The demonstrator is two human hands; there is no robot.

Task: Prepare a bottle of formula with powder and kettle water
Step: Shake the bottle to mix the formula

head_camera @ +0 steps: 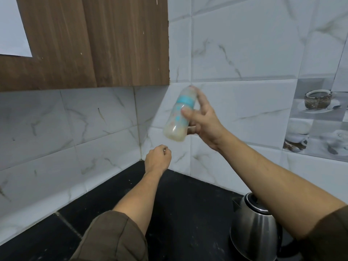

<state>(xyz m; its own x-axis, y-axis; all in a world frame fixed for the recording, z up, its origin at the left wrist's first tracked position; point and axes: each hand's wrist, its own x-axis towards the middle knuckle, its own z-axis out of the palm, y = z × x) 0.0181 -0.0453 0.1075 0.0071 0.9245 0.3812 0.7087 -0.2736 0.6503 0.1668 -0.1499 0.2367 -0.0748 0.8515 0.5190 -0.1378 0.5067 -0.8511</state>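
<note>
My right hand point(204, 123) grips a clear baby bottle point(178, 117) with a teal collar and a cap, held up in front of the tiled wall and tilted, top leaning right. Milky liquid sits in its lower end, and the bottle looks motion-blurred. My forefinger rests near the cap. My left hand point(157, 159) hangs below and left of the bottle, fingers curled closed, holding nothing I can see. A steel kettle point(255, 232) with a black lid stands on the black counter point(188, 200) at the lower right, partly hidden by my right forearm.
A wooden wall cabinet point(90, 42) hangs at the upper left. White marble-look tiles cover both walls of the corner, with a picture tile of cups point(318, 117) at the right.
</note>
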